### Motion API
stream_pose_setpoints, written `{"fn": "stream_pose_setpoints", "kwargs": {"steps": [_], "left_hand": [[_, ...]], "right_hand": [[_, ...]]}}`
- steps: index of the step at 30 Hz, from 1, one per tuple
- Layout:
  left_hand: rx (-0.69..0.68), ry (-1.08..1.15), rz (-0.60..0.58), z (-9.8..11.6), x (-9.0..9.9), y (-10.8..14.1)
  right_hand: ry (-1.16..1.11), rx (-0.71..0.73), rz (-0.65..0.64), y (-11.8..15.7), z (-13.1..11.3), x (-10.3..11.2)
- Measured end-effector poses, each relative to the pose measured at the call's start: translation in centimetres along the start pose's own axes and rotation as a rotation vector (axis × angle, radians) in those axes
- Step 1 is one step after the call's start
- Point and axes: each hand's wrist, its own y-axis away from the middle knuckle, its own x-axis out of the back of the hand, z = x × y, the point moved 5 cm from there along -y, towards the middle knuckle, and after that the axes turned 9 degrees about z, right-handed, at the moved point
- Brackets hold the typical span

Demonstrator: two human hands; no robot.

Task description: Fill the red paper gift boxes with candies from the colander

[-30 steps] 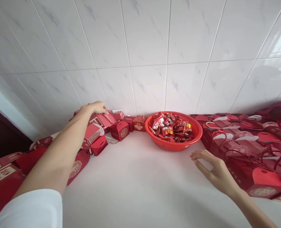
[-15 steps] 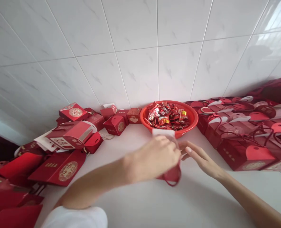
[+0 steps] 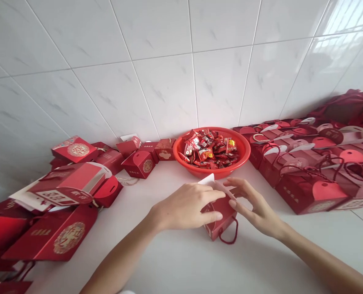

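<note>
A small red gift box [image 3: 222,214] stands on the white tabletop in front of me, its pale inner flaps up and a dark red cord handle [image 3: 236,237] hanging at the near side. My left hand [image 3: 190,204] reaches over the box from the left, thumb on the near face and fingers across the top, gripping it. At the right, my right hand [image 3: 255,208] has a raised flap between its thumb and fingers. The box's inside is hidden from me.
Behind the box, a red plastic basket [image 3: 246,154] holds several wrapped sweets [image 3: 206,154]. Loose red boxes [image 3: 74,234] are heaped at the left. Rows of red boxes with cord handles [image 3: 310,196] stand at the right. A tiled wall [image 3: 163,94] closes off the back.
My left hand has drawn back a little and its fingers have opened out, showing more of the box. My right hand has moved onto the box's flap. The view has shifted slightly right.
</note>
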Motion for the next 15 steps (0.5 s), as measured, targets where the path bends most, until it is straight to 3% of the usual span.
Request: {"fn": "stream_pose_setpoints", "kwargs": {"steps": [6,11,15], "left_hand": [[-0.002,0.332,0.079,-0.7,-0.4,0.3],[-0.011,0.468,0.044,-1.0,-0.1,0.8],[-0.095,0.475,-0.041,-0.2,-0.1,1.1]], "right_hand": [[-0.03,0.003,0.105,0.2,0.2,0.0],[-0.039,0.121,-0.033,-0.3,-0.8,-0.1],[-0.053,0.101,-0.075,-0.7,-1.4,0.3]]}}
